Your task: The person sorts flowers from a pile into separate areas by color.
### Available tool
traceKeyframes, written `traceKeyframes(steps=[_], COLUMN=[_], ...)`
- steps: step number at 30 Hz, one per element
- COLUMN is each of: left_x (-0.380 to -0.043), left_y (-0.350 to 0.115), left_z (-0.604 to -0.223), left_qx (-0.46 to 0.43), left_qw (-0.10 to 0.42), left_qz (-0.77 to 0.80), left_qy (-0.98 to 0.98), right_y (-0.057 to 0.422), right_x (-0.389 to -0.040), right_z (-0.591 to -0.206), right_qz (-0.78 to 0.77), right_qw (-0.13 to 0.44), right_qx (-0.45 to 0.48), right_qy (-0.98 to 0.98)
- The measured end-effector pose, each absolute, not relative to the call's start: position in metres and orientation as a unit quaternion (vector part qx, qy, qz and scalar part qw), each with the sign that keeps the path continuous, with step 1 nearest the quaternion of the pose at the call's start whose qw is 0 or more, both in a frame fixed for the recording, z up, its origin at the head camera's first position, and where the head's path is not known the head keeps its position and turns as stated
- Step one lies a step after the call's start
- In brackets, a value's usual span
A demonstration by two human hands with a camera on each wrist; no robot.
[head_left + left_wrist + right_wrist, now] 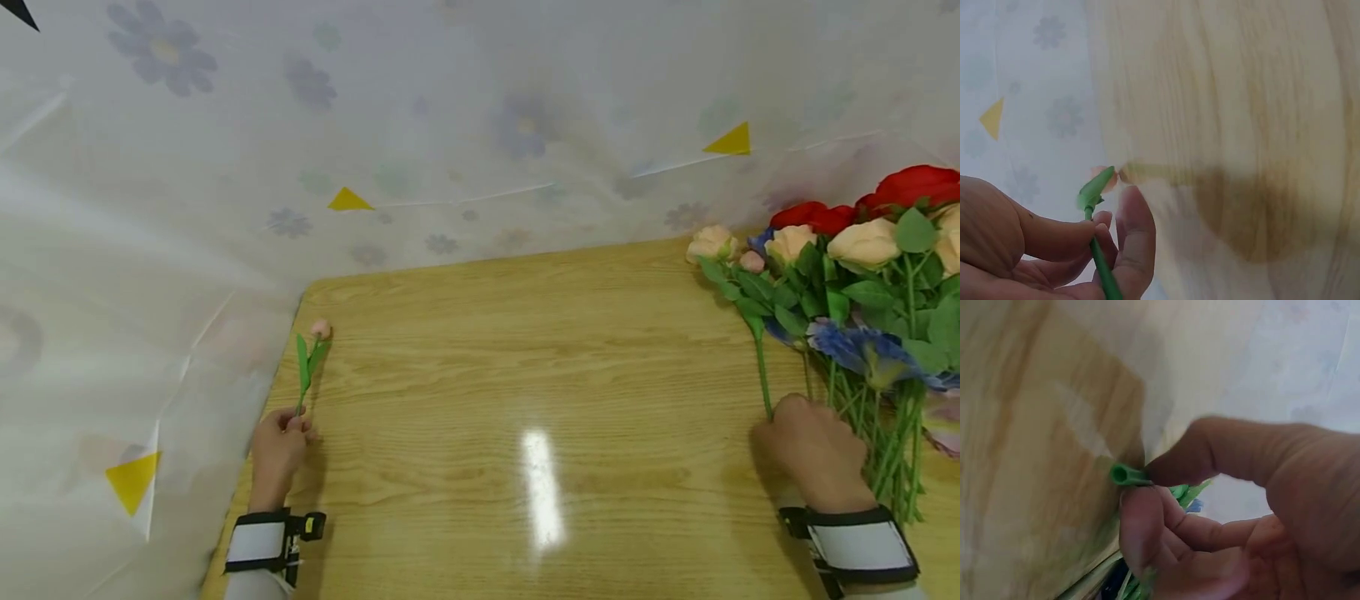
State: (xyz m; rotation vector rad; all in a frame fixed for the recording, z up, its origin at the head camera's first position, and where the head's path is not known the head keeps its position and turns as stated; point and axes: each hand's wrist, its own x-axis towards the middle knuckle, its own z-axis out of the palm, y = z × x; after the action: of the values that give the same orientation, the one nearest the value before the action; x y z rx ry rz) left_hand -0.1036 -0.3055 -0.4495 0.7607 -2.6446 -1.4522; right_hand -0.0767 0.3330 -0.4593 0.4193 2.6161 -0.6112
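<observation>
At the left edge of the wooden table [450, 367], my left hand [281, 442] pinches the stem of a small pink tulip [320, 329] with green leaves. The left wrist view shows its green stem [1102, 269] between thumb and fingers, the bud partly behind a leaf [1094, 190]. On the right, my right hand [813, 450] grips a green flower stem [763, 375] at the near side of a heap of artificial flowers. In the right wrist view, the stem's hollow end [1121, 474] pokes out between thumb and forefinger. Which bloom tops that stem, I cannot tell.
The heap holds red roses [915, 185], cream roses [862, 242], a blue flower [862, 350] and many green stems [892, 450]. A floral-print plastic sheet [450, 108] with yellow triangles hangs behind and left of the table. Light glares on the tabletop's middle.
</observation>
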Motion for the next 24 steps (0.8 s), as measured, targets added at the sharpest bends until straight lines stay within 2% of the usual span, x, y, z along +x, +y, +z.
traceKeyframes(steps=[3, 8, 10, 14, 21, 24], left_x=[-0.107, -0.110, -0.112, -0.114, -0.118, -0.118], left_y=[-0.309, -0.313, -0.315, -0.319, -0.321, -0.320], left_z=[-0.456, -0.464, -0.467, -0.473, -0.482, -0.483], left_qx=[0.248, 0.236, 0.235, 0.242, 0.236, 0.235], left_qw=[0.006, 0.021, 0.020, 0.006, 0.006, 0.013], left_qz=[-0.448, -0.349, -0.323, -0.299, -0.281, -0.281], left_qy=[-0.859, -0.907, -0.917, -0.923, -0.930, -0.931], right_y=[0.334, 0.340, 0.342, 0.338, 0.333, 0.336], right_x=[-0.076, -0.078, -0.079, -0.077, -0.071, -0.070], right_z=[-0.463, -0.465, -0.463, -0.462, -0.455, -0.449], right_qz=[-0.218, -0.223, -0.226, -0.230, -0.253, -0.253], right_qw=[0.217, 0.223, 0.208, 0.134, -0.048, -0.094], right_qx=[0.155, 0.152, 0.150, 0.153, 0.142, 0.159], right_qy=[0.939, 0.937, 0.940, 0.952, 0.956, 0.950])
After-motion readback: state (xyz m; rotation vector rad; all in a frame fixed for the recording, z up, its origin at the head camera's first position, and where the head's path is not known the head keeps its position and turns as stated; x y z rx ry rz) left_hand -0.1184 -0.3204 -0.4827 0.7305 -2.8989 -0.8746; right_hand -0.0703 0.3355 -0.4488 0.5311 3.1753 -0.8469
